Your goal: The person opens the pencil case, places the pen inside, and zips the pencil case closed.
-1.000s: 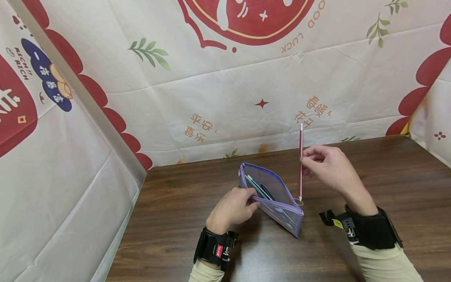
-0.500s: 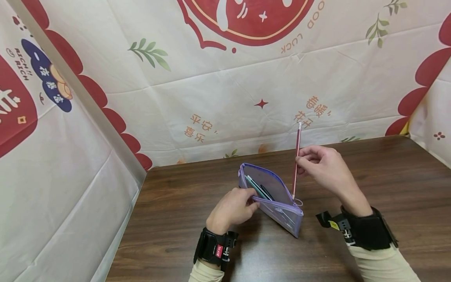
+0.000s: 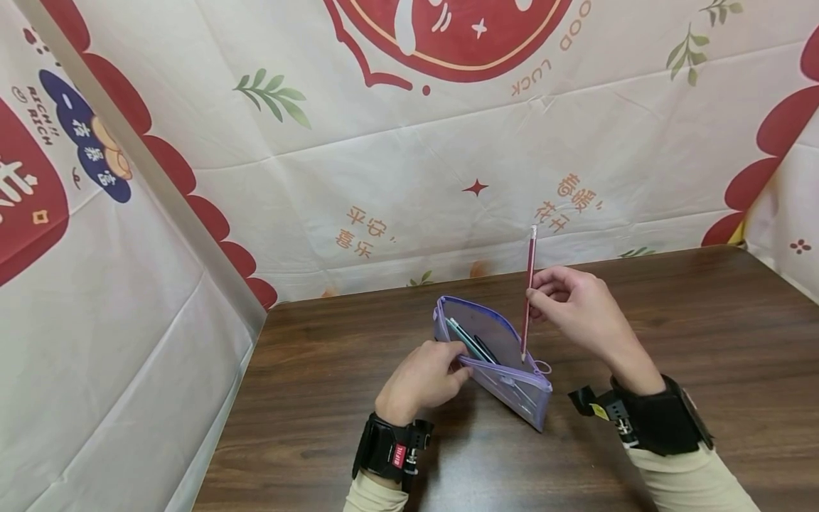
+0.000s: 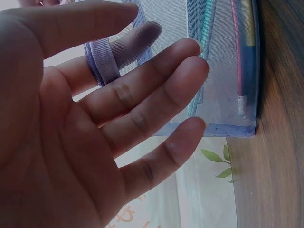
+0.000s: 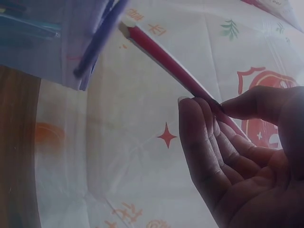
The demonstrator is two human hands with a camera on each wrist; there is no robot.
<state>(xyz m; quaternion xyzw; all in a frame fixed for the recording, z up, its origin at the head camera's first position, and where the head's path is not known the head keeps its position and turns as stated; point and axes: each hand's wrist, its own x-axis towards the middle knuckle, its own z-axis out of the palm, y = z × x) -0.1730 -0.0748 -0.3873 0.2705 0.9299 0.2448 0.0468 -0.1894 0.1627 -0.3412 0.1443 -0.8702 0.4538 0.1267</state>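
A purple mesh pencil case [image 3: 512, 395] stands unzipped on the table, with several pens [image 3: 470, 341] inside. My left hand [image 3: 422, 377] holds its near rim at the left. In the left wrist view one finger [image 4: 135, 45] shows through the mesh, inside the opening, and the thumb [image 4: 90, 23] is outside. My right hand [image 3: 579, 306] pinches a red pencil [image 3: 529, 291] between thumb and fingertips. The pencil is almost upright, its lower tip at the right part of the case's opening. In the right wrist view that pencil tip [image 5: 127, 26] is right beside the case's edge [image 5: 95, 47].
The brown wooden table [image 3: 307, 412] stretches to both sides of the case. A white printed cloth [image 3: 409, 156] hangs behind it, and another cloth panel [image 3: 128, 320] hangs at the left. A small loop [image 3: 542, 367] sits at the case's right corner.
My right hand has moved left with the pencil, bringing its lower tip from beside the case's right corner to over the opening. The left hand and the case have stayed put.
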